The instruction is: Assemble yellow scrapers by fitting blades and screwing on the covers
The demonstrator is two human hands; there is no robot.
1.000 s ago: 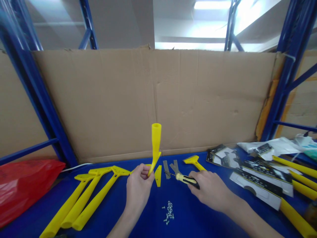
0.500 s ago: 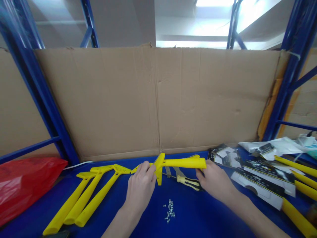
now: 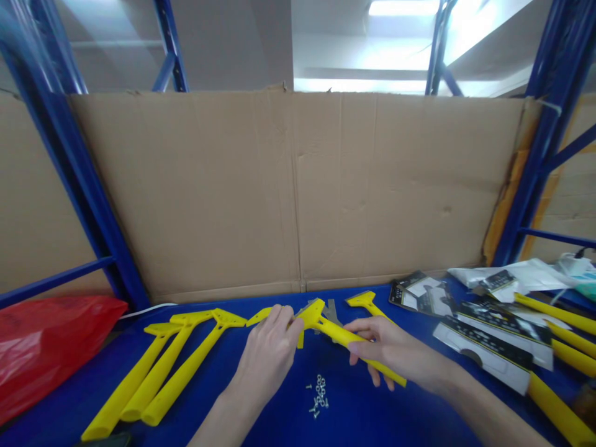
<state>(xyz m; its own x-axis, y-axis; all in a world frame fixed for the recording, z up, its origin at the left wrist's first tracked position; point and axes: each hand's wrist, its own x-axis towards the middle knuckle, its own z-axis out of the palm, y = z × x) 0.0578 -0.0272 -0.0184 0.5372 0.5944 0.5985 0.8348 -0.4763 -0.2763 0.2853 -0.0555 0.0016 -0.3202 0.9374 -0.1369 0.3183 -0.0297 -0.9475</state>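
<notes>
A yellow scraper (image 3: pixel 339 333) slants across the middle, its head to the left and its handle running down to the right. My left hand (image 3: pixel 274 341) is closed at the left edge of the scraper head, where a thin metal blade edge shows. My right hand (image 3: pixel 384 347) wraps loosely round the handle, thumb on top. Beneath the head, part of a small yellow piece (image 3: pixel 300 339) shows next to my left fingertips. Several flat metal blades (image 3: pixel 332 310) lie behind the scraper. Small screws and nuts (image 3: pixel 320 394) are scattered on the blue surface in front.
Three yellow scraper handles (image 3: pixel 186 366) lie at left, beside a red plastic bag (image 3: pixel 51 347). Another yellow scraper (image 3: pixel 367 301) lies behind my right hand. Black-and-white packaging cards (image 3: pixel 484 354) and more yellow handles (image 3: pixel 554 406) are at right. A cardboard wall (image 3: pixel 298 186) stands behind.
The scraper has turned from nearly level to slanting, handle end down and nearer. My right hand has moved from the handle's end onto its middle. The screwdriver seen earlier is now hidden.
</notes>
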